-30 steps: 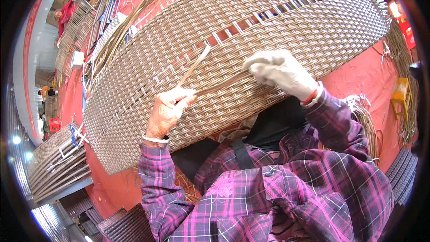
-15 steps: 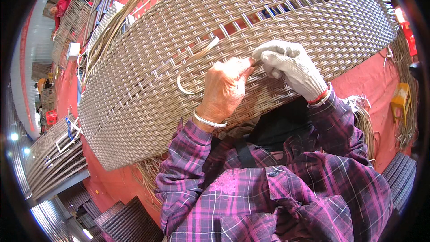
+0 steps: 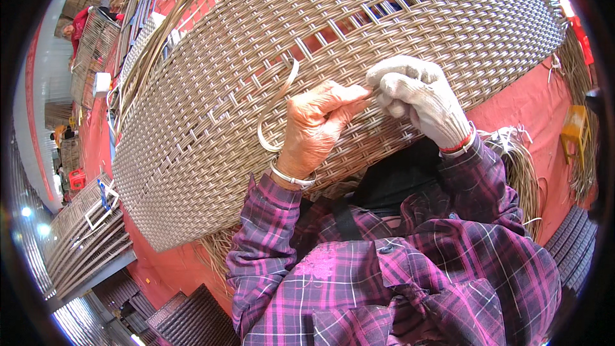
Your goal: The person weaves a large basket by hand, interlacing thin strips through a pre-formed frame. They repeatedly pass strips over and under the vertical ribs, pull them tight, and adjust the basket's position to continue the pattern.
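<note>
A large panel of brown-grey woven synthetic wicker (image 3: 211, 173) lies slantwise before me, with an open slit of bare cross strands along its middle. Bare and pinched closed, my left hand (image 3: 311, 125) is over the near half of the weave. A loose flat wicker strip (image 3: 271, 109) curls out from beside it, its pale free end standing up by the slit. My right hand (image 3: 419, 99), in a white knit glove, has its fingers bent and pressed together just right of the left fingertips. Whatever lies between the gloved fingers is hidden.
Loose wicker strands (image 3: 520, 173) hang at my right, near a yellow stool (image 3: 574, 133). Red sheeting (image 3: 163, 269) covers the floor. Dark woven panels (image 3: 195, 320) stand at lower left, frames (image 3: 96, 240) above them. Another person (image 3: 78, 29) is at far upper left.
The fingertips of my hands have come slightly apart, the left shifting a little left. The loose strip's free end has swung left and stands more upright. The view has shifted slightly.
</note>
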Available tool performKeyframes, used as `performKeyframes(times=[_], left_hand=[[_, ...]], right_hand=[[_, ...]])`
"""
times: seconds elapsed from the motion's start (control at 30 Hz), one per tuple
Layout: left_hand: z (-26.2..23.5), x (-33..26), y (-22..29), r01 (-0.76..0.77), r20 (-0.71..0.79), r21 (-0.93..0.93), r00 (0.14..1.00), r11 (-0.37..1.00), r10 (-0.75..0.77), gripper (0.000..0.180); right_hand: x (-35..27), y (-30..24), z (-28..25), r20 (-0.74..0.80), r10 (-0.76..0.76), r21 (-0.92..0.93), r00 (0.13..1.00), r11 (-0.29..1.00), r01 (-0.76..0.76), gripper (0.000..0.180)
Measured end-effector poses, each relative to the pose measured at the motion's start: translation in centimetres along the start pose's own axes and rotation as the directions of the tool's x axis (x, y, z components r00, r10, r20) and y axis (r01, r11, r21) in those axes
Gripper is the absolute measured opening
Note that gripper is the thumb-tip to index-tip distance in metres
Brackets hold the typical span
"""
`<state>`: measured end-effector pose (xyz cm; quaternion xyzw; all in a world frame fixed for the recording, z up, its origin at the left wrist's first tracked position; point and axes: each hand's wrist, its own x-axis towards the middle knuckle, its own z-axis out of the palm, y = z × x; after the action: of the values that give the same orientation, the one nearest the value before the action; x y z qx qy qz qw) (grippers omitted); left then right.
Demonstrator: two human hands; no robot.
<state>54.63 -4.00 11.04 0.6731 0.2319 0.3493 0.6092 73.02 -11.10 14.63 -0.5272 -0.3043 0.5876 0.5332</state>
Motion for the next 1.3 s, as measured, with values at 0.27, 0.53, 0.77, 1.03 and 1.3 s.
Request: performKeyframes(times=[0.27,0.53,0.77,1.03,1.3], left_hand=[[0.5,1.0,0.6,0.438,-0.002,-0.145,0.897,0.887,-0.443,0.020],[0.6,2.4,0.4,0.301,-0.061,-0.017,0.952,0.954,-0.301,0.016],[-2.2,2.4,-0.5,-0.034,-0.132,0.564,0.983,0.825,0.131,0.008],[-1.4,3.9,0.2,0.073,-0.163,0.912,0.968,0.404,0.193,0.008],[0.4,6.1,-1.6,0.220,-0.223,0.905,0.974,0.363,-0.033,0.012]], right_hand=[[0.5,-0.3,-0.9,0.041,-0.073,-0.179,0.997,0.981,0.079,0.015],[1.5,-0.6,-1.5,0.046,-0.062,-0.206,0.997,0.976,0.070,0.014],[4.9,0.6,-0.8,0.224,-0.488,-0.609,0.843,0.606,0.513,0.022],[9.0,0.0,-2.2,0.498,-0.330,-0.822,0.802,0.113,0.558,0.022],[10.0,-0.1,-2.4,0.524,-0.215,-0.849,0.824,-0.053,0.526,0.051]])
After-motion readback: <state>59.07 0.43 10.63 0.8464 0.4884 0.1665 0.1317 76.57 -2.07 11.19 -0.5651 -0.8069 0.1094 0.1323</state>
